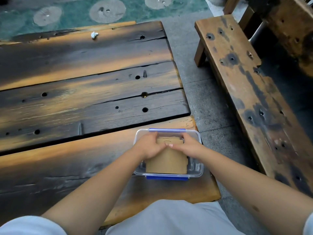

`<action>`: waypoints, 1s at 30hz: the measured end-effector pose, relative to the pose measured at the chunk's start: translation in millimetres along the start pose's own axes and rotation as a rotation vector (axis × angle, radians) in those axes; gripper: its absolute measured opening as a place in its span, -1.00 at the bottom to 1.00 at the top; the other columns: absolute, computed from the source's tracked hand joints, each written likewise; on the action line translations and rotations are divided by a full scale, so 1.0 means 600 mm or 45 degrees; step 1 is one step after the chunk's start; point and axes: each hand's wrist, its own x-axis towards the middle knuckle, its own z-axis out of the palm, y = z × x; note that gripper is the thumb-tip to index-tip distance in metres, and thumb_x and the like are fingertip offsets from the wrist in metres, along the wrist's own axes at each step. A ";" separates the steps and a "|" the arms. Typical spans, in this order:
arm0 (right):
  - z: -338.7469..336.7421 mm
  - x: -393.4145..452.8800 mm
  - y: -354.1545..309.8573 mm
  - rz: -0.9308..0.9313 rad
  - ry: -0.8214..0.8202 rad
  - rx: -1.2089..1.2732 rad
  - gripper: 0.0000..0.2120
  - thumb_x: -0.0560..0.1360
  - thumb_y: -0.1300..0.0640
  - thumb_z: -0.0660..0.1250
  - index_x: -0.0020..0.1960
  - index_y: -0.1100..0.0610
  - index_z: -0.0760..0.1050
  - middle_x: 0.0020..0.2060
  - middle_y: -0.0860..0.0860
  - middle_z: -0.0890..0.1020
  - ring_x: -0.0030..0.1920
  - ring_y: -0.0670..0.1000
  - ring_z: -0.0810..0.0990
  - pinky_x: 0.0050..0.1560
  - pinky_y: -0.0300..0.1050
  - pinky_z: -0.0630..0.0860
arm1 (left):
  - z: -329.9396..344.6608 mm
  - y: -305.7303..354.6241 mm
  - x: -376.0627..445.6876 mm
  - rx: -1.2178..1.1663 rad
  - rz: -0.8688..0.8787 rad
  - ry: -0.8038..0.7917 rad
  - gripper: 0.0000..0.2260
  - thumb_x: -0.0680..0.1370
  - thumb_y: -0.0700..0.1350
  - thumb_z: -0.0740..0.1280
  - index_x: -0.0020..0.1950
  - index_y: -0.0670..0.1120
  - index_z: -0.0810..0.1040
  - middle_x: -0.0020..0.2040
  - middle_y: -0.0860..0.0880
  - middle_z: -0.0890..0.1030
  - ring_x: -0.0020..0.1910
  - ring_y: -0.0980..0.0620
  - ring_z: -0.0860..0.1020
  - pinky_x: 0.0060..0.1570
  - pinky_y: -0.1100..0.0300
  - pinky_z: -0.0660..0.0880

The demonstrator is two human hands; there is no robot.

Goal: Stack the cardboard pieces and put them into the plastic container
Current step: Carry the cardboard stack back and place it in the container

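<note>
A clear plastic container (197, 168) with blue clips on its near and far sides stands at the table's near right corner. Inside it lies a stack of brown cardboard pieces (167, 162), flat and filling most of the box. My left hand (149, 146) rests on the stack's left side, fingers curled over its far edge. My right hand (188, 145) presses on the right side in the same way. The thumbs nearly touch over the middle of the cardboard. The far part of the stack is hidden under both hands.
The container sits on a dark, weathered plank table (84, 99) with holes and cracks. A crumpled white scrap (94, 35) lies at the far edge. A wooden bench (237, 78) stands to the right across a strip of stone floor (208, 102).
</note>
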 end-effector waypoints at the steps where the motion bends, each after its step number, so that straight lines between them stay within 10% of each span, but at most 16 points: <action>1: -0.002 0.002 -0.005 -0.026 -0.020 -0.033 -0.04 0.06 -0.43 0.44 0.35 -0.02 0.34 0.18 -0.08 0.50 0.15 -0.06 0.50 0.06 -0.16 0.46 | 0.001 -0.001 0.004 0.042 0.016 -0.049 -0.42 0.46 0.24 0.27 0.38 -0.07 0.41 0.31 -0.10 0.52 0.27 -0.09 0.47 0.15 0.15 0.36; 12: -0.001 0.030 -0.015 -0.014 -0.103 -0.460 -0.02 0.23 -0.55 0.10 0.47 0.03 0.31 0.46 0.07 0.37 0.42 0.10 0.36 0.37 0.04 0.34 | -0.031 -0.007 0.041 0.364 0.030 -0.326 -0.30 0.35 0.42 0.20 0.36 0.03 0.46 0.19 -0.04 0.60 0.16 -0.03 0.53 0.07 0.14 0.41; 19: 0.001 0.040 -0.015 0.002 -0.075 -0.617 -0.21 0.25 -0.56 0.03 0.12 0.03 0.53 0.13 0.03 0.60 0.05 0.03 0.54 -0.04 -0.05 0.46 | -0.033 -0.010 0.041 0.304 0.079 -0.390 -0.41 0.40 0.32 0.28 0.33 0.04 0.46 0.19 0.00 0.59 0.12 0.01 0.52 0.06 0.14 0.43; 30: -0.010 0.032 -0.035 0.068 -0.324 -0.468 -0.30 0.47 -0.44 0.04 0.33 0.02 0.51 0.31 0.02 0.55 0.28 0.05 0.51 0.35 0.04 0.38 | -0.025 -0.016 0.045 0.163 0.015 -0.453 -0.44 0.44 0.36 0.15 0.30 0.06 0.48 0.27 0.03 0.54 0.21 0.02 0.48 0.23 0.06 0.37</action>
